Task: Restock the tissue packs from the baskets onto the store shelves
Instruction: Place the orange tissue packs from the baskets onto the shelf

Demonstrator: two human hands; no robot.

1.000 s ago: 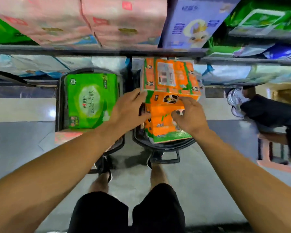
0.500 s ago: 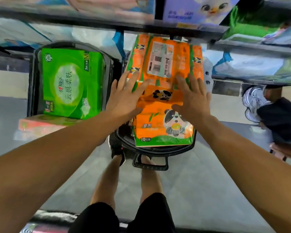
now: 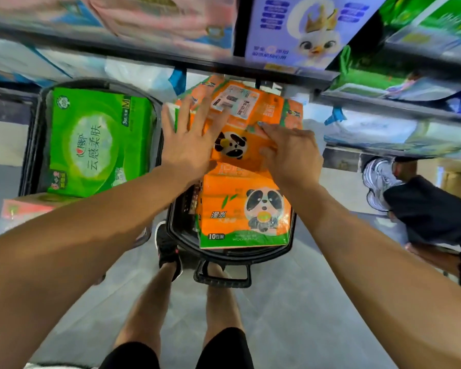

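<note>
In the head view, two black baskets are seen on the floor below the store shelves. The right basket (image 3: 232, 258) is filled with orange tissue packs printed with pandas; only its near rim and handle are visible, the rest being covered by the packs. The upper orange pack (image 3: 240, 121) is pressed from both sides. The left hand (image 3: 186, 145) is laid flat against its left side with fingers spread and straight. The right hand (image 3: 290, 153) is set on the pack's right part with fingers bent over the wrapper; whether the wrapper is pinched cannot be told, as the fingertips are blurred. A second orange pack (image 3: 244, 214) is seen lying lower in the same basket, nearest the camera.

The left basket (image 3: 31, 145) is occupied by a large green pack (image 3: 96, 142); a pink pack (image 3: 24, 207) beside it is partly hidden under the left forearm. The shelf edge (image 3: 250, 67) is blurred, and a purple pack (image 3: 304, 30) above it is cut off by the frame. At the right edge, another person's white shoe (image 3: 378, 179) and dark trouser leg are only partly visible.
</note>
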